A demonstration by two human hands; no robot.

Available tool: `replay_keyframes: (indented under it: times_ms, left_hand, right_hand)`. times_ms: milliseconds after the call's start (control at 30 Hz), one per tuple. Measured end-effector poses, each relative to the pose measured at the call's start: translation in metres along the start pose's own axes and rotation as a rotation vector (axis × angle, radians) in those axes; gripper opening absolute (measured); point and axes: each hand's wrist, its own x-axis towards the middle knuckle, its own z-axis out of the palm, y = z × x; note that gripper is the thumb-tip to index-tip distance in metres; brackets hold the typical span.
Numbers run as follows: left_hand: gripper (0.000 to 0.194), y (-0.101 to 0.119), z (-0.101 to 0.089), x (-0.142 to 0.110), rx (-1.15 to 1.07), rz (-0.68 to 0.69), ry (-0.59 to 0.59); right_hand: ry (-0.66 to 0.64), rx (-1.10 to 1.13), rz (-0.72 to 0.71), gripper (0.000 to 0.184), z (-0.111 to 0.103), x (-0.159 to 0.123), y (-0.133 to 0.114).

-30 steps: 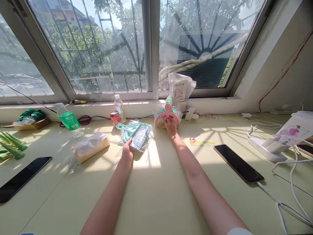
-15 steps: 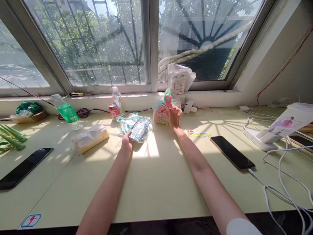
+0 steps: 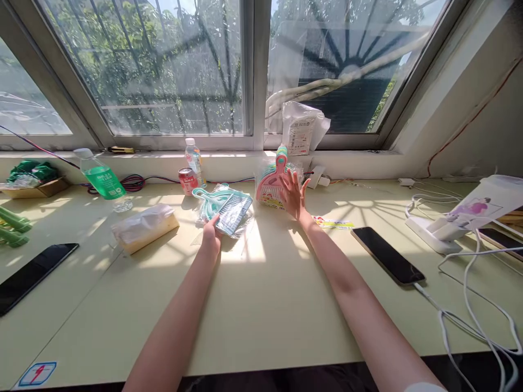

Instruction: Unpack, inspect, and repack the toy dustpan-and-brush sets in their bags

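Note:
My left hand (image 3: 212, 233) grips the near edge of a teal mini dustpan and brush set (image 3: 226, 207) in clear plastic wrap, which lies on the pale yellow table (image 3: 261, 305). My right hand (image 3: 295, 195) is open with fingers spread, just right of a pink dustpan set (image 3: 271, 184) that stands upright in its wrap against the window sill. The right hand holds nothing; whether it touches the pink set I cannot tell.
A wrapped tissue pack (image 3: 144, 228) lies to the left, with a green bottle (image 3: 101, 179), a red can (image 3: 187, 180) and a small bottle (image 3: 193, 158) behind. Black phones lie at the far left (image 3: 30, 275) and at the right (image 3: 387, 255). White cables (image 3: 469, 305) and a stand (image 3: 461, 220) crowd the right.
My right hand let go of the pink dustpan set and drew back to its right, fingers now spread. The left hand kept its hold on the teal set. The view shifted slightly.

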Motion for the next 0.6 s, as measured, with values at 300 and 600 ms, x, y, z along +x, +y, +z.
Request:
replay_keyframes:
  times_ms: [300,600]
  left_hand:
    - [0.042,-0.004,0.061,-0.051,-0.030,0.039,-0.162]
    - [0.052,-0.042,0.080,-0.085,0.208,-0.101,-0.461]
  right_hand:
    - [-0.174,0.831,0.319,0.052,-0.083,-0.069,-0.055]
    - [-0.279,1.467,0.820,0.038,-0.105,-0.117,-0.024]
